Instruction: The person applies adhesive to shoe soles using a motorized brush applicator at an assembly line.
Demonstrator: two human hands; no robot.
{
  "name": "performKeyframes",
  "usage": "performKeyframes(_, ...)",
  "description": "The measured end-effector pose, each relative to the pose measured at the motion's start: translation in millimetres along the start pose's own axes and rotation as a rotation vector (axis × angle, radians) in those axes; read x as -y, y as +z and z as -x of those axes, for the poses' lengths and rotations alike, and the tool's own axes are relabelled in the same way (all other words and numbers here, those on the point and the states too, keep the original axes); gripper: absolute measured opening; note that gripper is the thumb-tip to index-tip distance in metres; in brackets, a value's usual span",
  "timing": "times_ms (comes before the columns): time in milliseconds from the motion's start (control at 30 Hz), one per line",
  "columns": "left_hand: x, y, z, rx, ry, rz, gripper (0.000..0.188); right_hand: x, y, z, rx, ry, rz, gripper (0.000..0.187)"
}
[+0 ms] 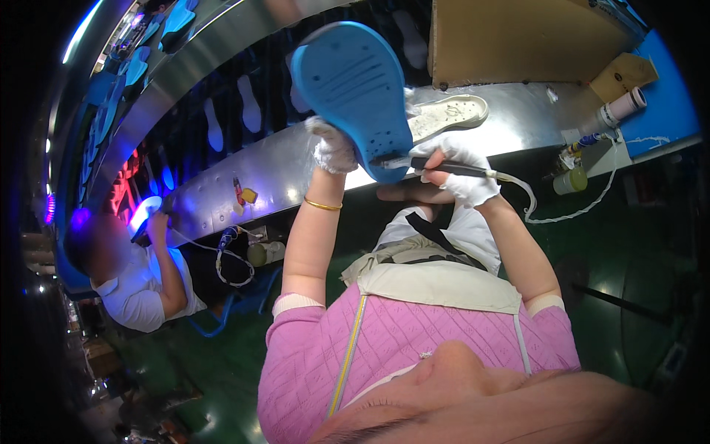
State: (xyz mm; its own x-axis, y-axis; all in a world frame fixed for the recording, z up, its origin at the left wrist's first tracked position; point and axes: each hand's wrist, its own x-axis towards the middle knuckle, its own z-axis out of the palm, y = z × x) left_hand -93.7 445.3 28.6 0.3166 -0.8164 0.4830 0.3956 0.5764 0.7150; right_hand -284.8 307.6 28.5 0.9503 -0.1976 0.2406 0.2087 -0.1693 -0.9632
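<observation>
My left hand [333, 146], in a white glove, grips the edge of a blue shoe sole [355, 89] and holds it tilted up above the metal bench. Several small holes and dark grooves mark the face of this sole. Between the fingers of my right hand [462, 170], also partly gloved in white, is a black-handled brush [444, 167] with a pale hose at its rear end. The brush's tip meets the sole's lower end. Behind the sole, a white shoe sole [447, 115] lies on the bench, partly hidden.
The metal bench [525, 122] carries a cardboard box [518, 44] and a white-and-pink roll [627, 105]. A pale hose [577, 216] loops at the right near a hanging pot [569, 182]. At left sits a co-worker [140, 281]; beyond runs a rack of blue soles [137, 66].
</observation>
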Motion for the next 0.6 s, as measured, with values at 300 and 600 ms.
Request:
performKeyframes(300, -4.1, 3.8, -15.8, -0.083, -0.253, -0.303, 0.099, -5.1, -26.7, -19.2, 0.262, 0.188, 0.076, 0.019)
performKeyframes(600, -2.3, 14.2, -43.8, -0.430, -0.607, -0.535, 0.069, -3.7, -23.8, -24.6, 0.290, 0.302, 0.427, 0.020)
